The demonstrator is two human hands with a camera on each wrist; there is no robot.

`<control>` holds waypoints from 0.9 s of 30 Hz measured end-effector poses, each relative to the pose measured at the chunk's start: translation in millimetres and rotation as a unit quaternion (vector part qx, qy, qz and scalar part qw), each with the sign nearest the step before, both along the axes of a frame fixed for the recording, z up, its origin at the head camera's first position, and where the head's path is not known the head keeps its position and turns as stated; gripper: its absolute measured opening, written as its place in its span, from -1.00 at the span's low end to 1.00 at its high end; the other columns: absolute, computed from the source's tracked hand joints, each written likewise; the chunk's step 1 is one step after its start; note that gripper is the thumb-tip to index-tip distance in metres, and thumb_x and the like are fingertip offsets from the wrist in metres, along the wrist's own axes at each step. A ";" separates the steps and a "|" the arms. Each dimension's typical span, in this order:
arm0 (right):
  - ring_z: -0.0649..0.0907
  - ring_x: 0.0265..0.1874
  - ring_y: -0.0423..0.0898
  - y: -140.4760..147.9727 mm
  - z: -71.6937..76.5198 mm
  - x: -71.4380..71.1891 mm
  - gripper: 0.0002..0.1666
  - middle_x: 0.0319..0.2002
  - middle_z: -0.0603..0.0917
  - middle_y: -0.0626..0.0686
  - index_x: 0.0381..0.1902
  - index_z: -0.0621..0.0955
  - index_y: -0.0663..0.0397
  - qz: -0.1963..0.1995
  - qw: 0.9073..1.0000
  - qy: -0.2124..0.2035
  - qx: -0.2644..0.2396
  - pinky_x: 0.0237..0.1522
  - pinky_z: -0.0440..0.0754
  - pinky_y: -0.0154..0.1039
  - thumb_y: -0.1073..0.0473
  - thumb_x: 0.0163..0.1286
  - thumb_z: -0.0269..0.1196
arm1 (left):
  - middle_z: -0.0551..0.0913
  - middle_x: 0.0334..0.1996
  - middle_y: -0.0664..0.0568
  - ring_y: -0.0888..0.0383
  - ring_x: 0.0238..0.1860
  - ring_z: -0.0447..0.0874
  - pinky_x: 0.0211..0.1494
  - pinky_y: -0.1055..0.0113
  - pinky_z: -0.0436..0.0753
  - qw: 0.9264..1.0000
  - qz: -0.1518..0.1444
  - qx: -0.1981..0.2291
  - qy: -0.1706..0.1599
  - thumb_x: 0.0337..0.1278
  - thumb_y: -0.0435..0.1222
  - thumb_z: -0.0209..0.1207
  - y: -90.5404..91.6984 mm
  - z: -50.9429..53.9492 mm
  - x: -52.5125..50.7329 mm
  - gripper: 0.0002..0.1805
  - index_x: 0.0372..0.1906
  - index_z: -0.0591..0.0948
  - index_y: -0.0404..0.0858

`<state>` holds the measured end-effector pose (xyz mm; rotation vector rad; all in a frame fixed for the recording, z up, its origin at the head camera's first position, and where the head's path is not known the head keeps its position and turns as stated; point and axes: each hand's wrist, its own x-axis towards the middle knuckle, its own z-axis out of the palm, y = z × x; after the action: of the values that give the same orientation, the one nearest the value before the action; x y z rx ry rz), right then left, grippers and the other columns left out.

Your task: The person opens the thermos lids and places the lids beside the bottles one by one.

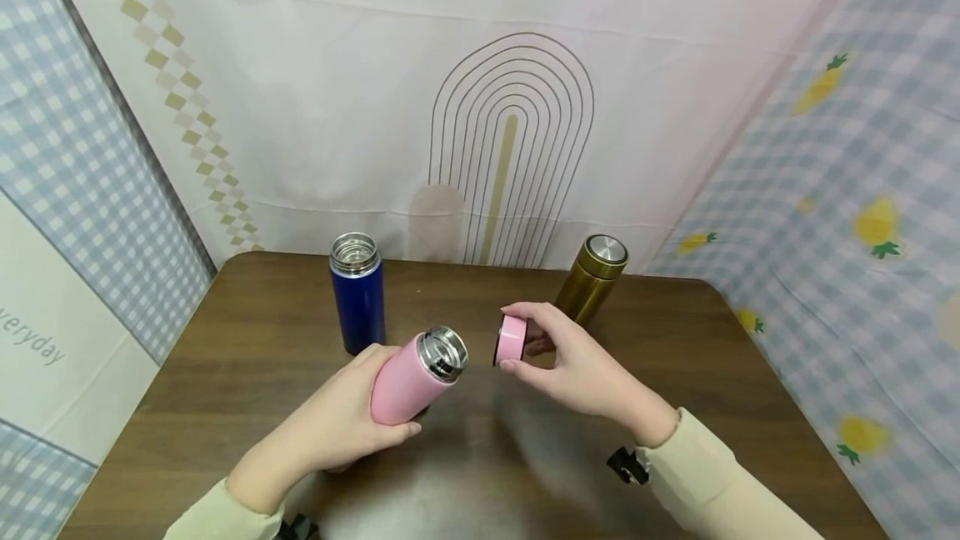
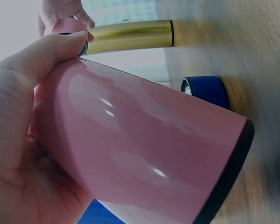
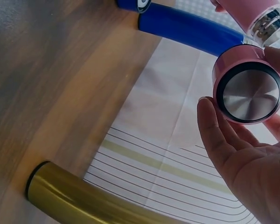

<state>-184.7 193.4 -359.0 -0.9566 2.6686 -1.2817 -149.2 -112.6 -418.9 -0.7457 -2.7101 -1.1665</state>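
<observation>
My left hand [image 1: 348,411] grips a pink thermos flask [image 1: 405,386] round its body, tilted so its bare steel mouth leans right. Apart from that mouth, my right hand [image 1: 581,369] holds the pink lid [image 1: 512,338] between thumb and fingers. The lid's brushed steel top [image 3: 252,95] faces the right wrist camera. Behind the left hand stands a blue flask [image 1: 360,307], upright with its steel mouth uncovered. A gold flask [image 1: 588,282] stands beyond the right hand, its lid on. A blue lid [image 2: 207,91] lies on the table, hidden in the head view.
All this is on a dark brown wooden table [image 1: 660,407] with rounded far corners. A pale printed cloth [image 1: 330,123] hangs right behind its far edge. Checked cloths [image 1: 817,215] hang along the left and right sides.
</observation>
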 end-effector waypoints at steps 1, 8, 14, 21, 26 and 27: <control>0.63 -0.15 -0.17 0.8 -0.6 0.7 -0.33 -0.05 0.50 -0.10 0.25 0.40 -0.14 -0.002 1.000 -0.001 0.001 -0.04 0.59 -0.13 0.00 0.22 0.40 | 0.46 -0.06 0.32 0.34 -0.15 0.49 -0.05 0.25 0.55 1.000 0.000 0.001 0.001 -0.34 -0.04 0.54 0.7 0.4 0.6 -0.21 0.15 0.46 -0.01; 0.63 -0.17 -0.20 6.3 -3.8 4.8 -0.30 -0.14 0.58 -0.17 0.21 0.39 -0.21 -0.015 1.000 -0.019 -0.002 -0.08 0.59 -0.15 -0.08 0.17 0.43 | 0.46 -0.09 0.32 0.34 -0.18 0.49 -0.08 0.25 0.55 1.000 0.005 -0.005 -0.004 -0.34 -0.02 0.54 4.9 4.3 5.6 -0.21 0.14 0.45 0.03; 0.62 -0.17 -0.21 11.1 -6.0 7.2 -0.27 -0.08 0.52 -0.17 0.26 0.38 -0.25 -0.020 1.000 -0.014 -0.003 -0.11 0.60 -0.13 -0.10 0.18 0.41 | 0.45 -0.09 0.32 0.34 -0.17 0.49 -0.08 0.25 0.56 1.000 0.000 -0.006 0.002 -0.34 -0.01 0.54 8.0 6.7 6.3 -0.20 0.15 0.45 0.03; 0.62 -0.16 -0.20 16.2 -10.9 10.9 -0.29 -0.05 0.50 -0.17 0.26 0.39 -0.32 -0.024 1.000 -0.014 0.002 -0.11 0.60 -0.16 -0.12 0.18 0.40 | 0.46 -0.09 0.30 0.33 -0.17 0.49 -0.09 0.24 0.56 1.000 0.005 0.002 0.004 -0.35 0.01 0.55 12.3 8.9 7.9 -0.18 0.16 0.44 0.02; 0.63 -0.19 -0.21 18.3 -11.7 11.8 -0.28 -0.07 0.52 -0.18 0.23 0.40 -0.35 -0.037 0.999 -0.016 -0.002 -0.13 0.63 -0.16 -0.15 0.14 0.43 | 0.47 -0.08 0.31 0.33 -0.16 0.49 -0.11 0.24 0.57 0.999 0.017 0.026 0.022 -0.35 0.03 0.55 16.3 11.8 6.4 -0.17 0.18 0.44 0.05; 0.63 -0.19 -0.21 18.4 -11.6 11.7 -0.28 -0.08 0.53 -0.17 0.22 0.41 -0.34 -0.039 0.999 -0.015 -0.004 -0.13 0.63 -0.15 -0.15 0.13 0.43 | 0.47 -0.08 0.31 0.33 -0.16 0.49 -0.11 0.23 0.57 0.999 0.018 0.032 0.027 -0.34 0.03 0.54 17.4 12.9 5.5 -0.17 0.18 0.44 0.06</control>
<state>-173.1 211.8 -370.6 -0.8340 2.7046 -1.3112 -143.7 -95.2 -406.0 -0.7053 -2.6186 -1.2015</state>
